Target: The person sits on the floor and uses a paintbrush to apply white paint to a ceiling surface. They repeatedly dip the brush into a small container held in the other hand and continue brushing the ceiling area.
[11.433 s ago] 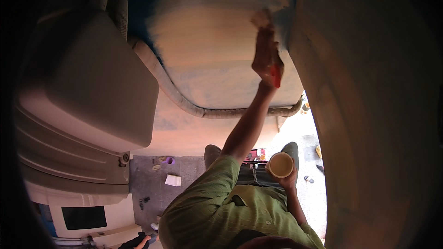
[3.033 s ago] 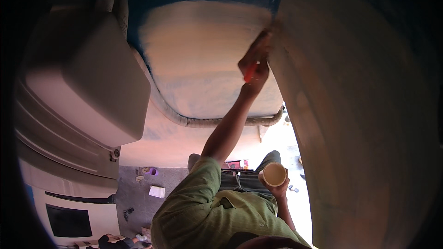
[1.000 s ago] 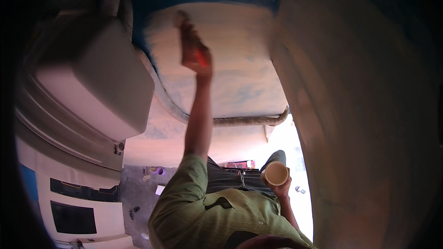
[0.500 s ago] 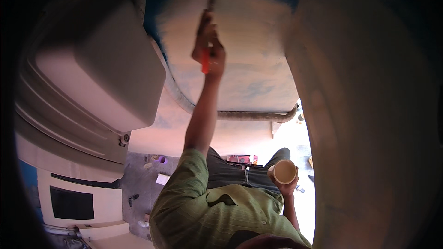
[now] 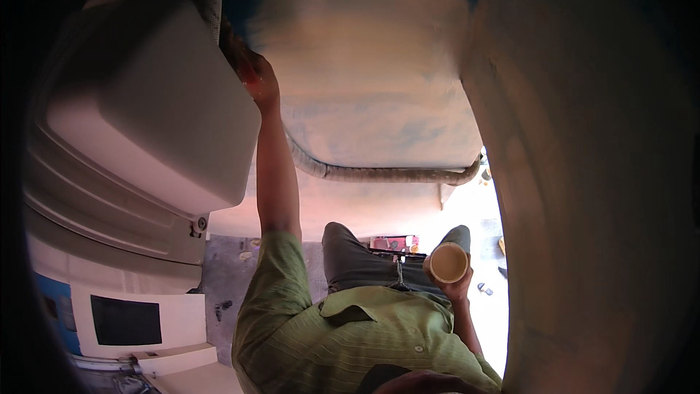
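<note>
Left hand (image 5: 259, 69) had swung way left, right by the box (image 5: 175, 102), wrapped round some red tool (image 5: 250, 78), too dark to make out properly. Right hand (image 5: 458, 290) gripped the cup (image 5: 448, 263) near one knee (image 5: 459, 233).

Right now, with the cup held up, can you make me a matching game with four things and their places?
Things
1. bare left hand
2. round pale cup
3. long curved whitish tube
4. flat black rectangle

Places
A. in the bare right hand
B. on the white surface at lower left
C. raised by the big rounded beige box
D. along the bottom of the wide cream-coloured patch

Pairs: 1-C, 2-A, 3-D, 4-B
</note>
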Demonstrator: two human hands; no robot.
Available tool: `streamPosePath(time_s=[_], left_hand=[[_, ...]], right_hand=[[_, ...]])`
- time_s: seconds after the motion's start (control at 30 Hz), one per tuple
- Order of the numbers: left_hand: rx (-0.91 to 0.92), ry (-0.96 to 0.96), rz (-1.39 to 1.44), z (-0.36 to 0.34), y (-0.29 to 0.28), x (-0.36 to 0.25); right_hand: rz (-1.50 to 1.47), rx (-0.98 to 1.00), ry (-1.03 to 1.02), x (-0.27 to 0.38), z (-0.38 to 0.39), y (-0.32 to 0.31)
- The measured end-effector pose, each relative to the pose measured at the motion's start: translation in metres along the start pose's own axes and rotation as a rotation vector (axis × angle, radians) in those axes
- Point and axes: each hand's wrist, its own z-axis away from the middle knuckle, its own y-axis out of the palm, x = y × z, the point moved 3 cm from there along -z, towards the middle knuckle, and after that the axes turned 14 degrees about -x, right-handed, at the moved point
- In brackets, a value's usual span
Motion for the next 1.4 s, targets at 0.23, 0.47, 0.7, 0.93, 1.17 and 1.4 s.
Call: streamPosePath(time_s=[0.23,0.47,0.7,0.93,1.17,1.4], left_hand=[[-0.025,-0.625,0.499,0.02,0.026,0.0],[-0.023,-0.548,0.704,-0.031,-0.012,-0.12],[0.014,-0.271,0.525,-0.024,-0.024,-0.059],[0.035,-0.272,0.471,0.0,-0.005,-0.021],[0.106,-0.547,0.755,-0.025,-0.024,-0.136],[0.002,-0.362,0.576,-0.039,-0.032,-0.104]], right_hand=[[0.011,0.012,0.041,0.0,0.004,-0.009],[-0.052,-0.072,0.006,-0.009,0.007,-0.011],[-0.032,-0.059,0.016,0.004,-0.002,-0.007],[0.002,-0.087,-0.038,-0.006,0.006,-0.007],[0.022,-0.097,-0.023,-0.008,0.01,-0.005],[0.025,-0.022,0.012,-0.001,-0.004,-0.003]])
